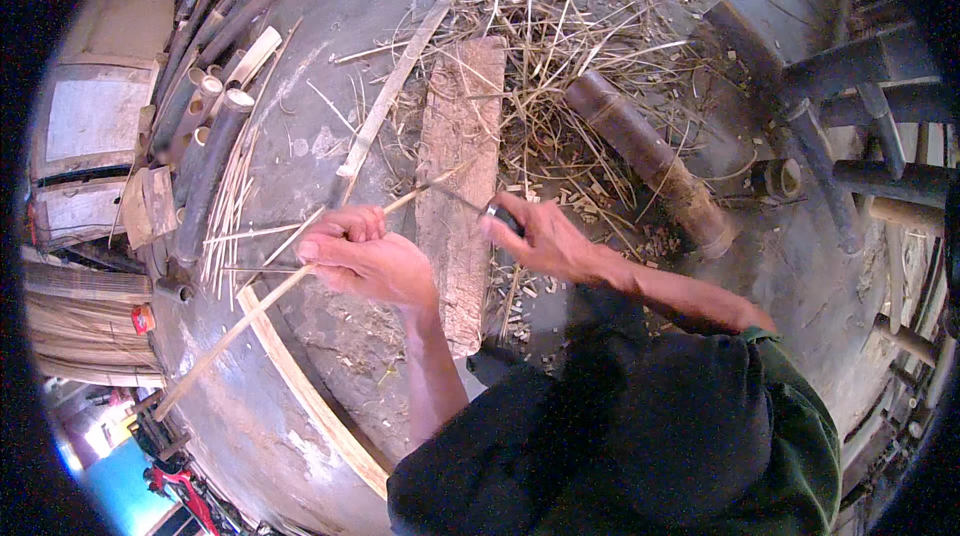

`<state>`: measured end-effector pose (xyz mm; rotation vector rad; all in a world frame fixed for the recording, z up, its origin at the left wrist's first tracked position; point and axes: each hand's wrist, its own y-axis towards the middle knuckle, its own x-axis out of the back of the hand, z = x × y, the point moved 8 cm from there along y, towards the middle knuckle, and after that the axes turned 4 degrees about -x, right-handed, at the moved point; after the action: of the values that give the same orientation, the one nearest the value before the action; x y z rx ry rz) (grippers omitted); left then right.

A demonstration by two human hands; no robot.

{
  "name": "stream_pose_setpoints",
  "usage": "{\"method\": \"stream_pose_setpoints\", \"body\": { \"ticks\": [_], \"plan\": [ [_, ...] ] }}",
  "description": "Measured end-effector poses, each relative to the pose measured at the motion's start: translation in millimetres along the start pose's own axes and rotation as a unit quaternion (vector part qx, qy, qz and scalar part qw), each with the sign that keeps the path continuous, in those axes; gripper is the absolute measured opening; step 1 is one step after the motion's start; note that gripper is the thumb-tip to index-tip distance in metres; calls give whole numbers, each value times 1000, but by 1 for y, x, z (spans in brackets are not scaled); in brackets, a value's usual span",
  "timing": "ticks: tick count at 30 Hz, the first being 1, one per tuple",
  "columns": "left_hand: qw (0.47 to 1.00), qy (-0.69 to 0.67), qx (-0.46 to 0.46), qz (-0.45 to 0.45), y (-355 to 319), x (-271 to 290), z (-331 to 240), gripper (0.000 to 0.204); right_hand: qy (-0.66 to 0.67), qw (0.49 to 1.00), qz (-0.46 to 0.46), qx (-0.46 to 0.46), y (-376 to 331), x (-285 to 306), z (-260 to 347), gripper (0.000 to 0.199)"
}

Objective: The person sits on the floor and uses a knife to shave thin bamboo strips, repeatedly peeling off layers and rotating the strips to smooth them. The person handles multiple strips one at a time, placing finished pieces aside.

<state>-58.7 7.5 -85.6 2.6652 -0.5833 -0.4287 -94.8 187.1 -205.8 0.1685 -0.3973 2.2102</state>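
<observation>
My left hand (368, 258) is closed around a long, thin bamboo strip (235, 334). The strip slants from the lower left up across a worn wooden plank (455, 281), its far end over the plank. In my right hand (548, 238) is a knife; its dark handle (507, 219) shows between the fingers. The narrow knife blade (460, 198) points left over the plank, its tip close to the strip. Whether blade and strip touch, I cannot tell.
Tangled bamboo shavings (590, 26) cover the floor beyond the plank. A thick bamboo tube (650, 161) lies to the right. Split sticks (235, 211) and bamboo poles (215, 161) are at left. A pale curved slat (310, 391) lies near my left forearm; dark pole framework (870, 116) stands far right.
</observation>
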Motion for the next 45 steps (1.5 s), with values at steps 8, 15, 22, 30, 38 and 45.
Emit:
{"method": "stream_pose_setpoints", "body": {
  "ticks": [8,15,22,30,38,45],
  "plan": [
    [1000,-13,-9,15,14,1,14,45,-33,997,-64,-20,13,1,-45,34],
    [1000,-14,-11,20,2,-6,10,43,-97,987,-100,-86,29,23,-81,40],
    [998,61,5,-8,3,5,12,28,-107,990,-82,-47,18,8,-56,38],
    [998,52,14,-20,0,4,15,17,-62,992,-90,-66,18,13,-62,40],
    [998,63,15,-10,-3,5,8,13,-90,986,-123,-74,17,13,-69,40],
    [998,59,1,-1,-1,5,6,9,-72,986,-111,-105,18,13,-75,43]
  ]
}}
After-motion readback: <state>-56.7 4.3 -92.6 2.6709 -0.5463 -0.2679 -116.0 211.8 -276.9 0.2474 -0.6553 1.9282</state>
